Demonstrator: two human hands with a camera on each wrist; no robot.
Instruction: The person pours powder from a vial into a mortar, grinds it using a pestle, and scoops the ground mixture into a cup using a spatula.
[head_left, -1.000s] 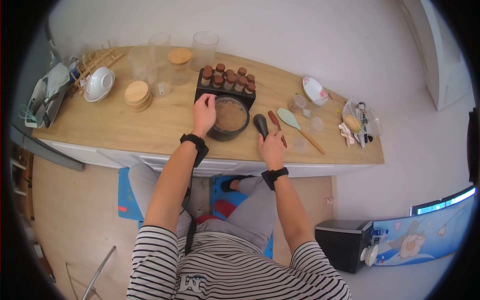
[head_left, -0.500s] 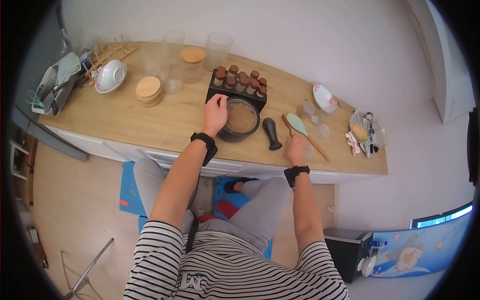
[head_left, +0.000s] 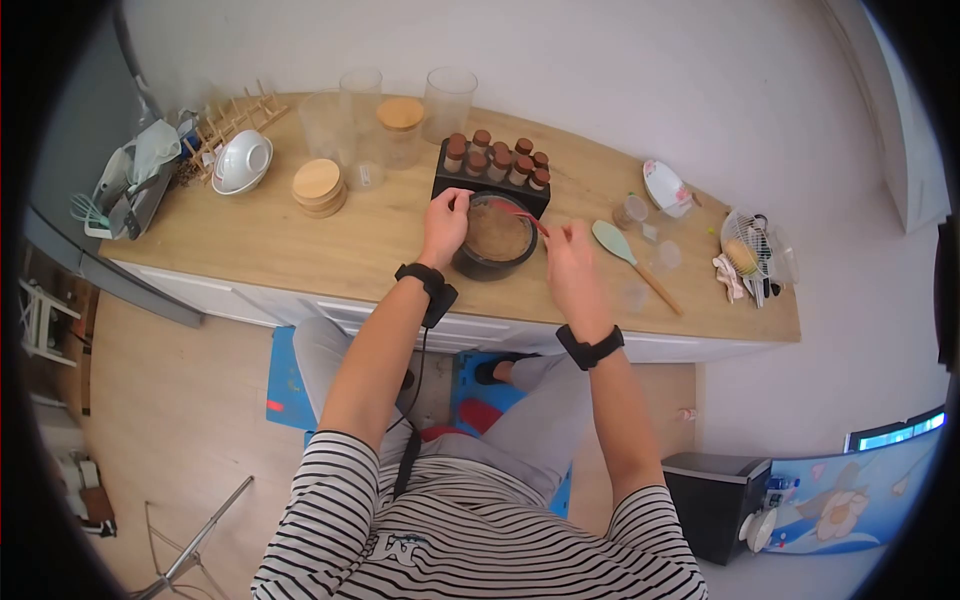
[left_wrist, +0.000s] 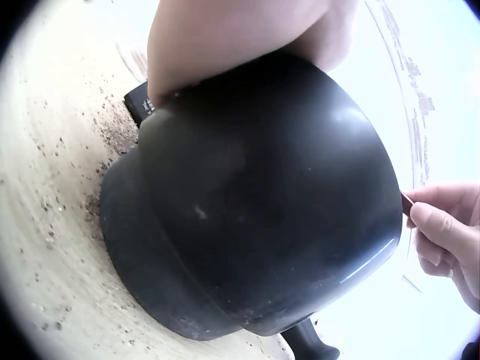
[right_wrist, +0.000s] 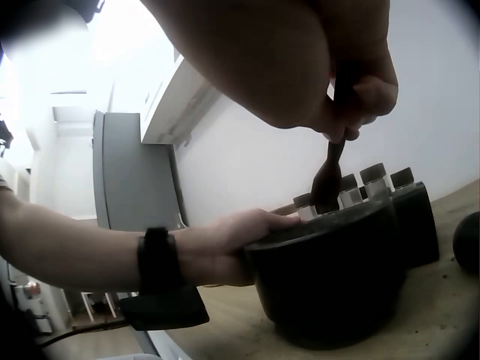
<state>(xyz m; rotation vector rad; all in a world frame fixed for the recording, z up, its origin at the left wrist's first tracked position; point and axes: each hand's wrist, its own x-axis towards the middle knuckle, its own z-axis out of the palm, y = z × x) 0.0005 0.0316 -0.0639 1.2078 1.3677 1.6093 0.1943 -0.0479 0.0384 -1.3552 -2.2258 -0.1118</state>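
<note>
A black bowl (head_left: 482,269) of brown powder (head_left: 500,232) stands upright on the counter. My left hand (head_left: 445,228) grips its near-left rim, thumb and fingers pinching the wall; the bowl's side (left_wrist: 262,187) fills the left wrist view. Between the fingertips of my right hand (head_left: 575,275) is the handle of a reddish-brown spoon (head_left: 527,215), which reaches over the rim with its head at the powder. In the right wrist view the spoon (right_wrist: 328,180) slants down into the bowl (right_wrist: 322,277). A black pestle (left_wrist: 311,341) lies beside the bowl, hidden in the head view.
Behind the bowl is a black rack (head_left: 492,188) of brown-capped jars. To the right lie a mint-headed spatula (head_left: 612,240), small clear containers and a wire basket (head_left: 745,240). Wooden-lidded jars (head_left: 319,183) and white bowls (head_left: 242,162) stand left. Dark crumbs dot the counter.
My right hand let go of the pestle, took up the reddish-brown spoon from the counter and brought it left over the bowl. My left hand keeps its hold on the rim.
</note>
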